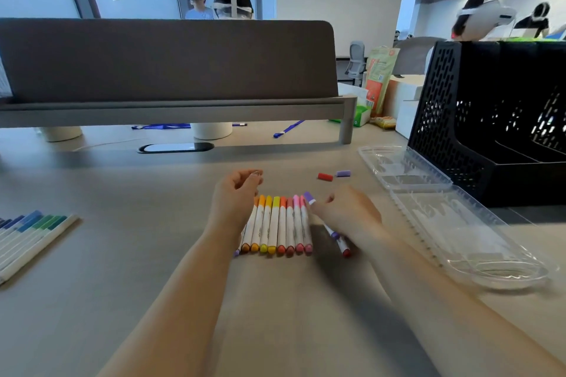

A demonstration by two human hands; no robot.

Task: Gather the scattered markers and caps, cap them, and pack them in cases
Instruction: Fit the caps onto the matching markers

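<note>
A row of several capped markers (278,223), orange through pink, lies side by side at the table's middle. My left hand (235,196) hovers over the row's left end with its fingers loosely curled and nothing in them. A purple marker end (237,252) peeks out under that wrist. My right hand (346,211) is at the row's right end and holds a purple-capped marker (309,197). A red marker end (346,251) sticks out beneath the hand. A loose red cap (324,176) and a loose purple cap (343,173) lie just beyond.
An open clear plastic case (459,223) lies to the right. A black mesh file rack (490,119) stands behind it. A row of blue and green markers (30,232) lies at the left. A grey desk divider (168,70) closes off the far side.
</note>
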